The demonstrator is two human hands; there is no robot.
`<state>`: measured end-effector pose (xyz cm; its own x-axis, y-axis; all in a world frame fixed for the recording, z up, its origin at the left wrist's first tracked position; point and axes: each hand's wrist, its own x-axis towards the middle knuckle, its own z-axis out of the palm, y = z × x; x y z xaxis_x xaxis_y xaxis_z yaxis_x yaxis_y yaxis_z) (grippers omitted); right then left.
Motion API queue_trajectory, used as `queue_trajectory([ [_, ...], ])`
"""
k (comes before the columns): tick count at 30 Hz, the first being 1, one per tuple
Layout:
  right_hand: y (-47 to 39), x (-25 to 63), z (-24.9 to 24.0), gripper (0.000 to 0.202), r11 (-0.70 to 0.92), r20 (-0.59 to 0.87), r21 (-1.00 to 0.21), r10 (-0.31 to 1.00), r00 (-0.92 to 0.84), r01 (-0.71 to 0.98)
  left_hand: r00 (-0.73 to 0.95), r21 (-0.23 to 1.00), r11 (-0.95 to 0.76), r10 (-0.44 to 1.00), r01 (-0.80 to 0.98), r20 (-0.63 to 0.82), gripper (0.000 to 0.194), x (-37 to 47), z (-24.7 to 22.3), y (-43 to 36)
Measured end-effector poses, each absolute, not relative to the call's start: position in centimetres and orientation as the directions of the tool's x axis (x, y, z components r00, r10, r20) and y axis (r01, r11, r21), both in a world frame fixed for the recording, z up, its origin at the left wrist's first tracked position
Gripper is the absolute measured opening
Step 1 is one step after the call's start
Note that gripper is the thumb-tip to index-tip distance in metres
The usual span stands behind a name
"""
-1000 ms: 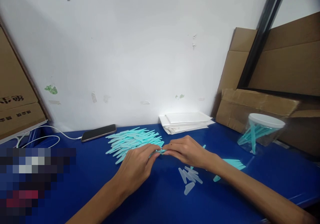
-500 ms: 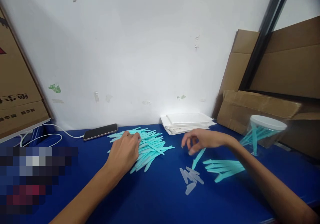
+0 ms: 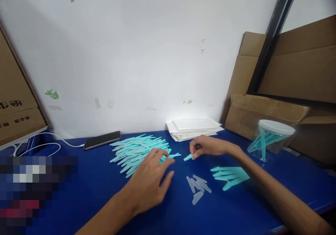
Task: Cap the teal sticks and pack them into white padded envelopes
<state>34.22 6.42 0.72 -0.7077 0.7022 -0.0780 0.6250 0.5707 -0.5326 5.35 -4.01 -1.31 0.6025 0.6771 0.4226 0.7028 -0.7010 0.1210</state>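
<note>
And here's the right hand (image 3: 210, 146), fingers clamped on one teal piece (image 3: 188, 157) near the middle of the tabletop (image 3: 91, 189), while the left hand (image 3: 151, 180) spreads its fingers apart at the big teal pile (image 3: 136, 152), hiding its near right part; touching or not, I can't tell. The pile overlaps too much to count! Over towards the right edge, at least four teal pieces fan out (image 3: 231, 175), their far ends cut off by the right forearm (image 3: 267, 179). Just left of them, about six translucent pieces (image 3: 197, 197) lie jumbled. Along the back edge: one phone (image 3: 103, 140) on one white cable (image 3: 65, 140), one stack of white packets (image 3: 195, 128), several sheets deep, and, at the back right corner, one white-topped clear tub (image 3: 273, 137) of teal pieces, cardboard (image 3: 265, 109) behind it.
</note>
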Motion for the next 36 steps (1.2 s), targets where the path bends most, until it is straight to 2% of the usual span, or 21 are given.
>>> queue_trajectory([
  [4,6.6,33.7,0.7,0.036,0.633,0.112,-0.469,0.735,-0.669,0.616,0.751,0.145,-0.802,0.595,0.58,0.285,0.043,7.2,-1.7,-6.3],
  [10,6.3,33.1,0.7,0.023,0.66,0.198,-0.271,0.75,-0.631,0.7,0.74,0.069,-0.782,0.611,0.619,0.282,0.026,7.0,-2.5,-5.1],
  [13,5.5,32.4,0.9,0.022,0.674,0.257,-0.197,0.736,-0.626,0.712,0.749,-0.046,-0.776,0.589,0.629,0.304,0.016,6.6,-3.2,-3.7],
  [15,4.7,31.8,1.0,0.023,0.692,0.306,-0.167,0.714,-0.63,0.702,0.783,-0.181,-0.775,0.54,0.606,0.309,0.014,6.5,-3.7,-3.2],
  [18,3.8,30.9,1.0,0.027,0.731,0.355,-0.168,0.671,-0.651,0.662,0.833,-0.371,-0.749,0.456,0.549,0.313,0.013,6.8,-4.3,-3.0],
  [20,3.4,30.4,0.8,0.029,0.752,0.358,-0.179,0.65,-0.67,0.634,0.84,-0.417,-0.731,0.432,0.54,0.329,0.011,7.0,-4.3,-3.1],
  [22,3.1,30.0,0.7,0.032,0.768,0.345,-0.172,0.633,-0.693,0.616,0.817,-0.4,-0.718,0.443,0.569,0.369,0.012,6.9,-4.0,-3.2],
  [27,2.8,29.6,0.7,0.043,0.774,0.308,-0.097,0.621,-0.721,0.626,0.709,-0.263,-0.691,0.502,0.673,0.495,0.019,5.4,-2.5,-2.6],
  [32,2.5,29.4,0.8,0.046,0.774,0.291,-0.1,0.623,-0.726,0.625,0.658,-0.194,-0.675,0.546,0.712,0.519,0.019,3.9,-2.3,-1.6],
  [36,2.3,29.3,0.9,0.048,0.77,0.306,-0.079,0.623,-0.719,0.634,0.598,-0.065,-0.696,0.56,0.715,0.573,0.018,3.8,-2.7,-1.5],
])
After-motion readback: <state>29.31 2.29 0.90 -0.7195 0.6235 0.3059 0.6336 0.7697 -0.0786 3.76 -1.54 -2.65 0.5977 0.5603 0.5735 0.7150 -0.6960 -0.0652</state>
